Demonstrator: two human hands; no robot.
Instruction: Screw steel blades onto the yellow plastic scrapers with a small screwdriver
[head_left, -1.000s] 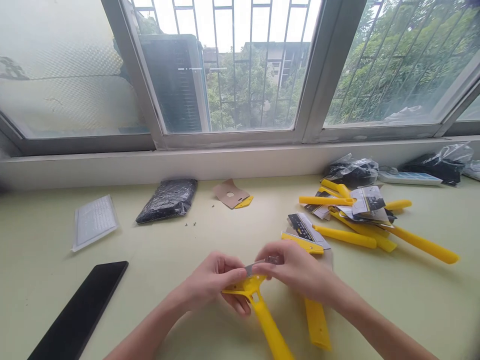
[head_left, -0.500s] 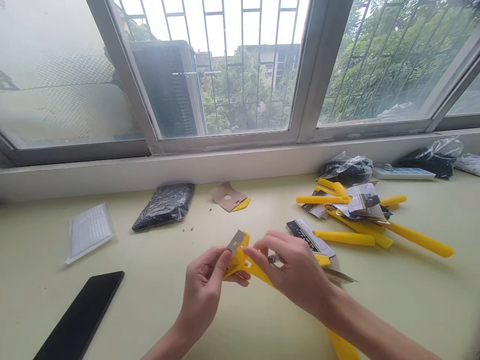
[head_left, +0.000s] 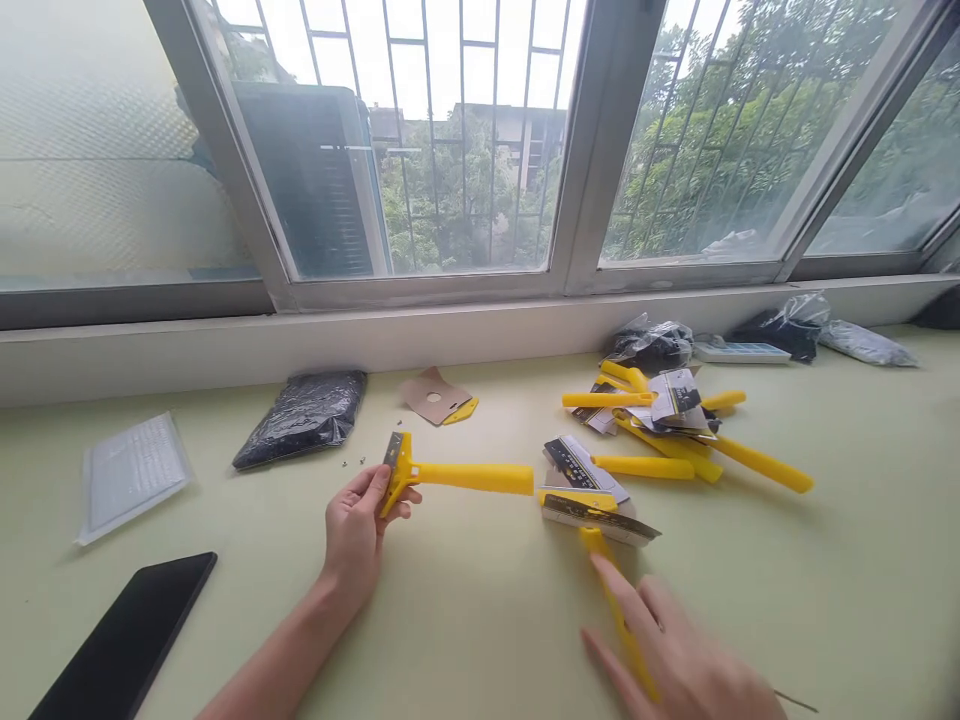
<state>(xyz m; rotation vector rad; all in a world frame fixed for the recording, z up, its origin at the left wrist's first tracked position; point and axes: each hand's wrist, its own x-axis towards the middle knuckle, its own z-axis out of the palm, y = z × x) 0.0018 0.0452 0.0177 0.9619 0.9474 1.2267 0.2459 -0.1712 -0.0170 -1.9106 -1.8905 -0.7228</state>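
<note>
The left hand [head_left: 358, 530] pinches the head of a yellow scraper [head_left: 472, 477] between thumb and fingers, its handle pointing to 3 o'clock and raised over the table [head_left: 450, 630]. A metal blade [head_left: 391, 450] lies along the head's outer edge, partly under the thumb. Between 3 and 4 o'clock from that hand, the blurred right hand [head_left: 675, 650] is spread over a second yellow handle [head_left: 626, 630], forefinger at or just above it; whether it grips anything cannot be told. A thin rod [head_left: 796, 702] shows beside it towards 4 o'clock, perhaps a tool's shaft. Small metal bits [head_left: 363, 460], probably screws, lie at 12 o'clock from the left hand, with a brown card [head_left: 421, 395] at 1 o'clock and a pile of scrapers [head_left: 761, 464] between 2 and 3. The step in hand looks like seating the blade on the scraper head. The next move seems to call for the left thumb to hold the blade square, leaving the right hand free for a fastener or driver.
</note>
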